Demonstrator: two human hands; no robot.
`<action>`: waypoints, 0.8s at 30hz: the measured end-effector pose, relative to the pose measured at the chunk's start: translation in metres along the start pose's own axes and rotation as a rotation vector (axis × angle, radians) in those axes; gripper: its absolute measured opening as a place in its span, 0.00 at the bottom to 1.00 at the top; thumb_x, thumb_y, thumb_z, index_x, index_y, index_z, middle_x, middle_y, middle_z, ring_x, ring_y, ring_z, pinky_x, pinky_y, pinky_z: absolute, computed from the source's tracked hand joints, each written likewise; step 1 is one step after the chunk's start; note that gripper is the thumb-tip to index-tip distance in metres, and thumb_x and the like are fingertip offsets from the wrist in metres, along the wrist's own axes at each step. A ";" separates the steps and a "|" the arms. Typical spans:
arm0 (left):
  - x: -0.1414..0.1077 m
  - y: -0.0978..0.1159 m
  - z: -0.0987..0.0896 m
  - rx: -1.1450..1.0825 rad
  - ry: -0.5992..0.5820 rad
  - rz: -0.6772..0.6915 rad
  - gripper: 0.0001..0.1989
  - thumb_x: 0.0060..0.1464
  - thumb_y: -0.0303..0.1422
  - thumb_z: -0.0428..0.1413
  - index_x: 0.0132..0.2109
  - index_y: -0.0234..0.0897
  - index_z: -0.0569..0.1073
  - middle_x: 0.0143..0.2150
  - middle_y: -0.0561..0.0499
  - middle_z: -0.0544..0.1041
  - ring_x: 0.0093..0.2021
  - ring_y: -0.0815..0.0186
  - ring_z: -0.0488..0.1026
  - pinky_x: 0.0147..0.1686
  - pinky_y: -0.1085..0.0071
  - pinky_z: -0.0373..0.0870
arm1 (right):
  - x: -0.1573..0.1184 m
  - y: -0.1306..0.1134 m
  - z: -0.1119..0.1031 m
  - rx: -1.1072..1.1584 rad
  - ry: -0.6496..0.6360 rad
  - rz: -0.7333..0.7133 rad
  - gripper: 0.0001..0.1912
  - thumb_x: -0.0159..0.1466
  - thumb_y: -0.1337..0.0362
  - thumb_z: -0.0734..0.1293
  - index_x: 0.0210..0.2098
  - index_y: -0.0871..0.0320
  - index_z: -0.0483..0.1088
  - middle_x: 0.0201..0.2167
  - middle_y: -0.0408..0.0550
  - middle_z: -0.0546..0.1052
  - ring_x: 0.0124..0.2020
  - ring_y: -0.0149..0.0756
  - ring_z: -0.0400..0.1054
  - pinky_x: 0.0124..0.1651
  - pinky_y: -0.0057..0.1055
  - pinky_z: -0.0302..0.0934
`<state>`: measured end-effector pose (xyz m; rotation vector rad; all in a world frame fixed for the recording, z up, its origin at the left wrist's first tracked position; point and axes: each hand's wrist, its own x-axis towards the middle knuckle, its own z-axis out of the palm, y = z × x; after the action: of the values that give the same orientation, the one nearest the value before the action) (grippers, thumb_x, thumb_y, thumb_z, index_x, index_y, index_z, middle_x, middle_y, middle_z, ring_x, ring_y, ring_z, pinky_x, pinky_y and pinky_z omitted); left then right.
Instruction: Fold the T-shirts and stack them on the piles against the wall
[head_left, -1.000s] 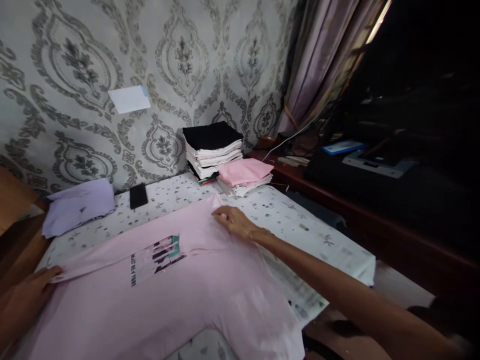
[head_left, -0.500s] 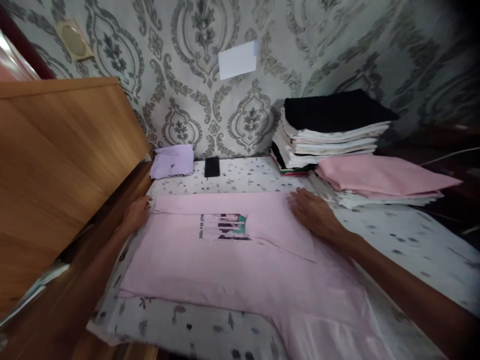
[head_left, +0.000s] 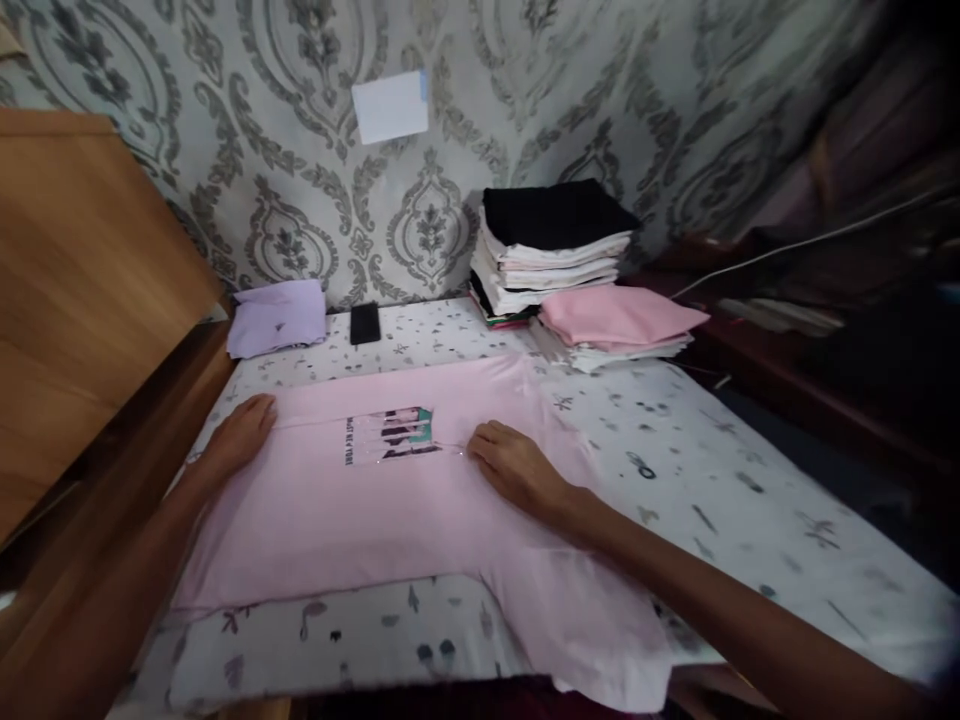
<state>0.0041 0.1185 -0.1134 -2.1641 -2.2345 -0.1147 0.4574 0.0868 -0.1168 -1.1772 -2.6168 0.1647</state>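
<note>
A pale pink T-shirt (head_left: 337, 530) lies spread sideways, with a picture and lettering print (head_left: 409, 432) on its front. My left hand (head_left: 241, 432) is at the shirt's left edge, fingers closed on the cloth there. Just right of the print, my right hand (head_left: 517, 468) has its fingers curled together, pinching the fabric. Between the two hands a thin crease runs across the shirt through the print. One sleeve (head_left: 607, 630) hangs toward the near edge of the patterned white cloth (head_left: 720, 480) underneath.
At the back stand a tall folded stack topped with black cloth (head_left: 555, 215) and a lower pile topped with pink cloth (head_left: 619, 315). A folded lilac garment (head_left: 277, 318) and a black phone-like object (head_left: 365, 324) lie back left. A wooden panel (head_left: 90, 290) rises at left.
My right hand has moved from the shirt's far side inward beside the print and closed on the cloth. The view has swung right, so the surroundings appear shifted left.
</note>
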 end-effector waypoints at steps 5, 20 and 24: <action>-0.004 0.041 -0.013 0.079 0.075 0.090 0.24 0.63 0.35 0.40 0.60 0.30 0.68 0.61 0.37 0.71 0.61 0.51 0.68 0.62 0.53 0.62 | -0.001 0.011 -0.007 0.206 -0.006 0.025 0.12 0.61 0.74 0.60 0.33 0.57 0.74 0.33 0.49 0.77 0.35 0.38 0.70 0.39 0.32 0.63; 0.064 0.181 0.016 -0.149 -0.113 0.267 0.34 0.67 0.47 0.36 0.69 0.25 0.56 0.72 0.35 0.53 0.73 0.57 0.49 0.67 0.61 0.51 | 0.089 0.102 0.018 -0.040 0.028 0.544 0.27 0.71 0.57 0.55 0.62 0.71 0.60 0.66 0.70 0.60 0.70 0.52 0.50 0.68 0.53 0.44; 0.045 0.078 0.009 -0.092 -0.111 -0.055 0.34 0.65 0.47 0.40 0.69 0.26 0.56 0.72 0.30 0.52 0.72 0.49 0.49 0.67 0.47 0.50 | 0.081 0.135 0.032 -0.093 0.015 0.590 0.33 0.71 0.50 0.51 0.67 0.66 0.55 0.70 0.65 0.54 0.72 0.50 0.43 0.69 0.54 0.42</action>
<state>0.0806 0.1669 -0.1163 -2.2069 -2.3947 -0.1024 0.4936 0.2369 -0.1598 -1.9423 -2.2064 0.1448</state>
